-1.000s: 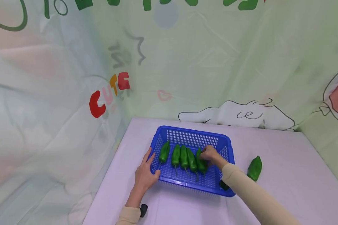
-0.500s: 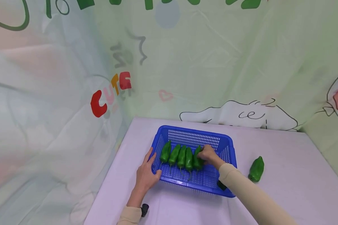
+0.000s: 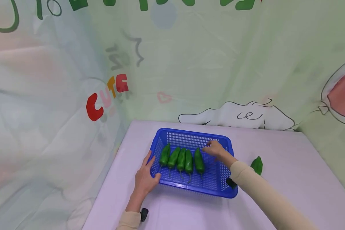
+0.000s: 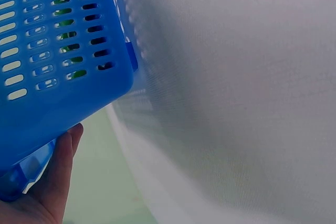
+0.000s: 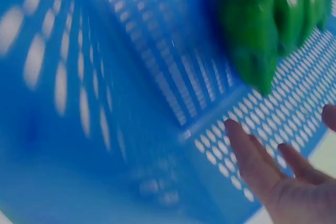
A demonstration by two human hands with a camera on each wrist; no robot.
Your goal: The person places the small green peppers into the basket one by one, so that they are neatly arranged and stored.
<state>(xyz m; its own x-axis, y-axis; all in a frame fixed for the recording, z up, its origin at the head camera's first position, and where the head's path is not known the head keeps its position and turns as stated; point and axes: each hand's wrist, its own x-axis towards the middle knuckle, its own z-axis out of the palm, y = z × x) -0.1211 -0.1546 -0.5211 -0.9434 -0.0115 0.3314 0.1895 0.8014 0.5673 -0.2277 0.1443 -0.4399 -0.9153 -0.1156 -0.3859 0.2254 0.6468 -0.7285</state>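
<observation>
Inside the blue perforated basket [image 3: 189, 189], several green peppers lie side by side with their stems toward the front. The rightmost pepper [image 3: 199, 162] lies slightly apart from the others. My left hand [image 3: 145, 180] holds the basket's front left corner, with the fingers along the left rim and the thumb at the front. In the left wrist view, fingers press the outside of its wall. My right hand [image 3: 214, 149] hovers over the basket's right part, fingers apart and holding nothing. The right wrist view shows its fingers [image 5: 253, 163] clear of the nearest pepper [image 5: 249, 35].
Another green pepper [image 3: 257, 165] lies on the white table [image 3: 287, 179] right of the basket, partly hidden by my right sleeve. Fabric walls [image 3: 195, 73] with printed drawings stand behind and to the left.
My right hand slid the rightmost peppers leftward, closer to the others. It has since let go of the last one and moved up and right. The left hand keeps its place on the basket.
</observation>
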